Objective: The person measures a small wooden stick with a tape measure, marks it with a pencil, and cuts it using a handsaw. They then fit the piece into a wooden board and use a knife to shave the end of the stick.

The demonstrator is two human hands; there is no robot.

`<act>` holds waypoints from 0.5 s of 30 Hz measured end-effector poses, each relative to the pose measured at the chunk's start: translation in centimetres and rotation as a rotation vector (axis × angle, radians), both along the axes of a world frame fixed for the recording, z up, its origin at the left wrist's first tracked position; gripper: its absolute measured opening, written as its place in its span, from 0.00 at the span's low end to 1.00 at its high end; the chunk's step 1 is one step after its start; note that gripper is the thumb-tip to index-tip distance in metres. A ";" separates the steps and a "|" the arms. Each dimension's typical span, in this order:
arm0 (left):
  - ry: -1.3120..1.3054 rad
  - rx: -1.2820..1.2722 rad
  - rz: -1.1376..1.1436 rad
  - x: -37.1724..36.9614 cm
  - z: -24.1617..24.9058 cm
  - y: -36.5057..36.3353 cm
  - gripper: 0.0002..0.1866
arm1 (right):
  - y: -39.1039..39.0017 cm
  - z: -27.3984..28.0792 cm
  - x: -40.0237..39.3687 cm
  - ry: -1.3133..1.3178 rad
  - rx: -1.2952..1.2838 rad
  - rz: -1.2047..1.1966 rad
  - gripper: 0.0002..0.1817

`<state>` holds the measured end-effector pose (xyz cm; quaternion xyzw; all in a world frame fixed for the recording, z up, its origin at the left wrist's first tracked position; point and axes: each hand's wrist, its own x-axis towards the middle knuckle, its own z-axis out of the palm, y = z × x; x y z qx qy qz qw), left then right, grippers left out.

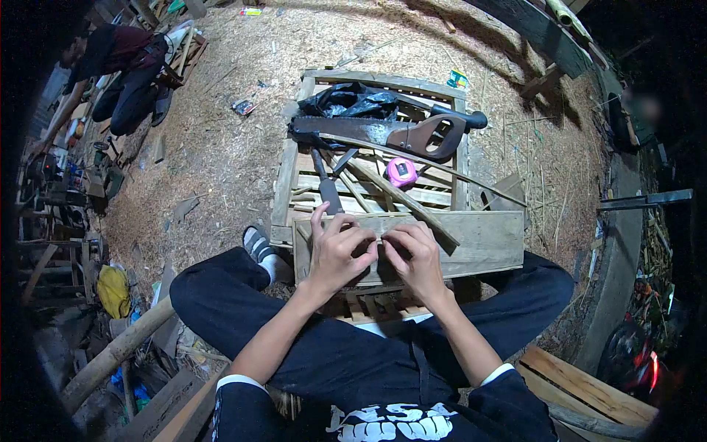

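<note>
Both hands meet over a wooden board box [486,239] that lies across the lap. My left hand [339,250] has its thumb and fingers pinched together near the board's middle, with one finger raised. Close beside it, my right hand [414,258] is also pinched; whatever lies between the fingertips is too small to make out. A thin wooden strip [401,195] slants down onto the board by my right hand. Beyond, on a slatted wooden frame [283,184], are a handsaw [368,132], a pink tape measure [401,172] and a dark-handled tool [328,193].
A black plastic bag [350,99] and a black-handled tool [471,118] lie at the frame's far side. Another person [132,74] bends over at the upper left. A pole [118,353] lies lower left, planks [589,387] lower right. Wood shavings cover the ground.
</note>
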<state>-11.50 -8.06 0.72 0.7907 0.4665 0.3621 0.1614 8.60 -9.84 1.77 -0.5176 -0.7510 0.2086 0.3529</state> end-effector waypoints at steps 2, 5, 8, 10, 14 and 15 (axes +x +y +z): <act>-0.008 -0.009 -0.021 0.1 0.0 0.0 0.09 | -0.2 0.2 0.3 0.005 -0.017 -0.008 0.12; -0.026 -0.042 -0.057 0.0 0.3 -0.1 0.10 | -0.5 0.4 0.4 0.037 -0.035 -0.023 0.11; -0.035 -0.069 -0.080 0.2 0.5 -0.1 0.11 | -0.6 0.9 0.6 0.088 -0.038 -0.042 0.10; -0.030 -0.073 -0.085 0.6 1.0 -0.1 0.11 | -0.7 1.5 0.7 0.114 -0.040 -0.049 0.10; -0.031 -0.053 -0.071 1.5 1.4 0.1 0.10 | -0.6 2.0 0.9 0.123 -0.010 -0.060 0.11; -0.005 -0.048 -0.086 1.6 1.4 0.2 0.10 | -0.5 2.0 1.0 0.116 0.009 -0.067 0.12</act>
